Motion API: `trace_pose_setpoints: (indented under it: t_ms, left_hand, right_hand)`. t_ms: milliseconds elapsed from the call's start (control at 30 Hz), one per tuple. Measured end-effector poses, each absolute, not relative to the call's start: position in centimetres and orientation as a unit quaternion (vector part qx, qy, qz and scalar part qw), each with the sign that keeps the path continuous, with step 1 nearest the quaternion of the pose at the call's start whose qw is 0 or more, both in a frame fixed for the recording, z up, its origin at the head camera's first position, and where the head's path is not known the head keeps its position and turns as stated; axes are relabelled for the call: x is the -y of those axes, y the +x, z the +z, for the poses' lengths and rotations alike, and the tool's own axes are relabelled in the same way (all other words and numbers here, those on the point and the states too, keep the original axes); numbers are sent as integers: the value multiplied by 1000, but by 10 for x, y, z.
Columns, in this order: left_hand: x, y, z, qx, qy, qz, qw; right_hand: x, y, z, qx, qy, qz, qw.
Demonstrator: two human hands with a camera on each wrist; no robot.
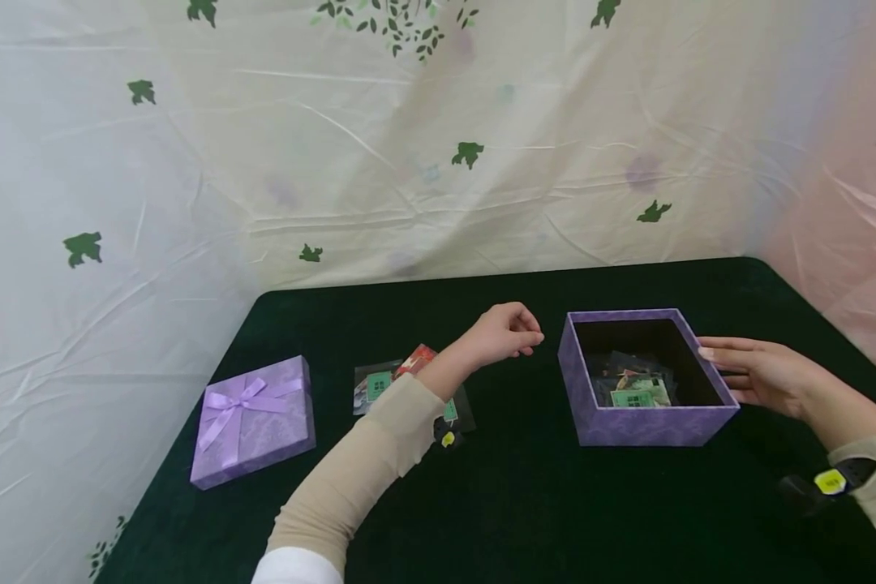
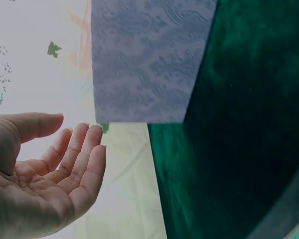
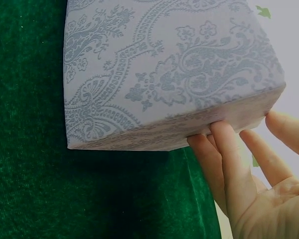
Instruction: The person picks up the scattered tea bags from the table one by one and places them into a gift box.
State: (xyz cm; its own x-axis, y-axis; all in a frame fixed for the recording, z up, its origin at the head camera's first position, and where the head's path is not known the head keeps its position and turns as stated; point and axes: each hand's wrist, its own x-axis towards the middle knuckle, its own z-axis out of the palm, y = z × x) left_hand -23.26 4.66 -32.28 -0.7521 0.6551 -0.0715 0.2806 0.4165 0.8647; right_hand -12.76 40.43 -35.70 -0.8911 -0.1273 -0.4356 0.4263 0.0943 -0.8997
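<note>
A purple patterned box stands uncovered on the right, with several clear packets bearing green labels inside it. My right hand is at its right side; in the right wrist view straight fingertips touch the side wall. Left of the box, my left hand hovers with loosely bent fingers and nothing between them. In the left wrist view the palm and thumb are apart from the box wall. More packets lie under the left forearm, partly hidden; one is red.
A purple lid with a ribbon bow lies at the left of the dark green cloth-covered table. A pale curtain with green leaf prints hangs behind the table and along its sides.
</note>
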Motion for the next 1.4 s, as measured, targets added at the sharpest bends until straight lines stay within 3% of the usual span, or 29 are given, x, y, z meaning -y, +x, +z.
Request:
trace_pose_setpoints:
  t_ms: [433,1400]
  left_hand:
    - [-8,-239,-332,-850,267,409,196]
    - [56,-237,-364,-915,238,221,239]
  right_hand:
    - [-404,-128,-357,-712,110,-662,207]
    - [-406,-127,-359,-714,107,-658,213]
